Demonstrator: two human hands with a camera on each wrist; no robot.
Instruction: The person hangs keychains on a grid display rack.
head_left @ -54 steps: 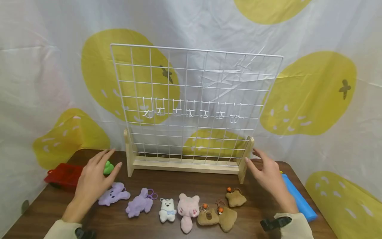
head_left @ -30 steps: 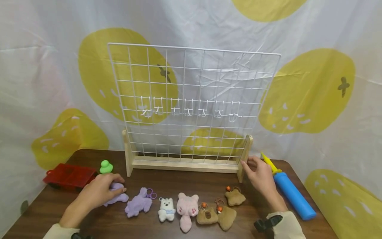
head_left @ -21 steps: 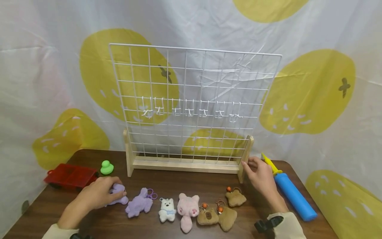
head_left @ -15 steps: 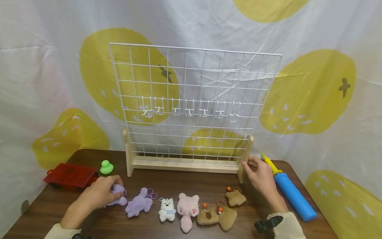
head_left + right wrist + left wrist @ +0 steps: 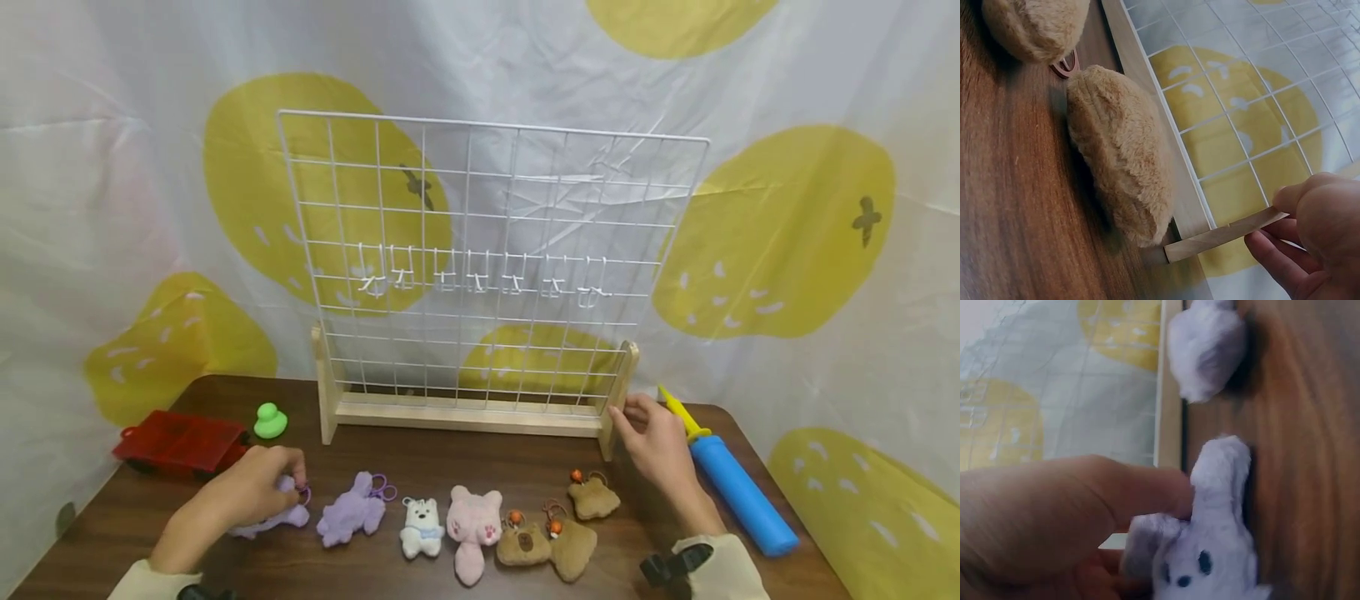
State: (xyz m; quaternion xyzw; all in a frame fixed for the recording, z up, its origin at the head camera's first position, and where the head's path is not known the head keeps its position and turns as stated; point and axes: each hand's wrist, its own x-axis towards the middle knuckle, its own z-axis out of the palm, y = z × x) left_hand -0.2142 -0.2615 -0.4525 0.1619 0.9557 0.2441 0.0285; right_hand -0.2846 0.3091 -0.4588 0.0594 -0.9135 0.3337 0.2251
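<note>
At the left of the head view my left hand [image 5: 251, 483] pinches a purple plush keychain [image 5: 1219, 531]; its dark eyes and nose face the left wrist camera. My thumb lies against its ear, and my fingers are by its purple ring [image 5: 305, 494]. On the right, my right hand [image 5: 658, 442] holds the wooden side post [image 5: 1225, 236] of a display stand between thumb and fingers. The stand carries a white wire grid [image 5: 495, 221] with a row of several white hooks [image 5: 477, 279].
Along the front lie a second purple plush [image 5: 351, 512], a white bear [image 5: 422, 527], a pink plush [image 5: 472, 525] and several brown plush keychains [image 5: 592, 498]. Left stand a red see-through box [image 5: 183, 440] and green duck [image 5: 270, 421]; right lies a blue and yellow pump [image 5: 742, 493].
My left hand came down onto the purple plush, and the plush has shifted a little left and toward me. My right hand closed on the stand's side post and has stayed there.
</note>
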